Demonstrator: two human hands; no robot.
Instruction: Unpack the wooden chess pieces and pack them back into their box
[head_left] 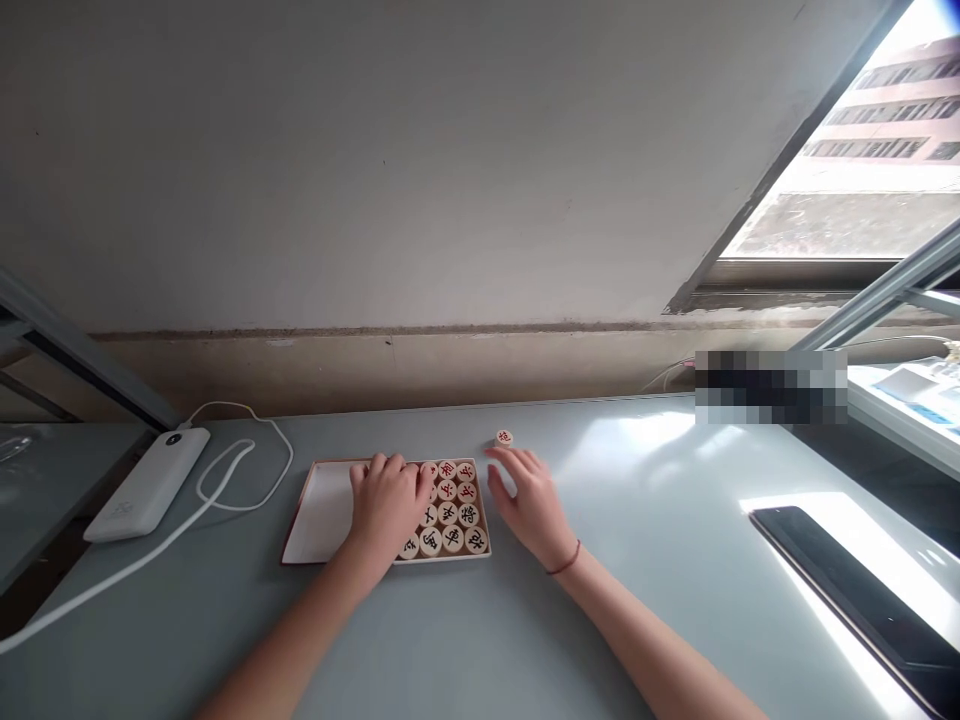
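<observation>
A shallow box point(306, 520) of round Chinese chess pieces point(453, 538) sits on the grey table. Its right side holds rows of pieces with red and black characters, and its left side shows a bare white surface. My left hand point(390, 505) is over the middle of the box with its fingers curled down among the pieces. The fingertips and anything in them are hidden. Just beyond the box's far right corner lies a single red-marked chess piece point(504, 437). My right hand point(531, 505) is beside the box, thumb and fingers apart, its fingertips close to that piece.
A white power bank point(148, 485) with a looping white cable point(225, 480) lies at the left. At the right is a dark phone point(855, 600). Metal frame posts point(82, 350) stand at both sides, with a wall point(375, 200) behind the table.
</observation>
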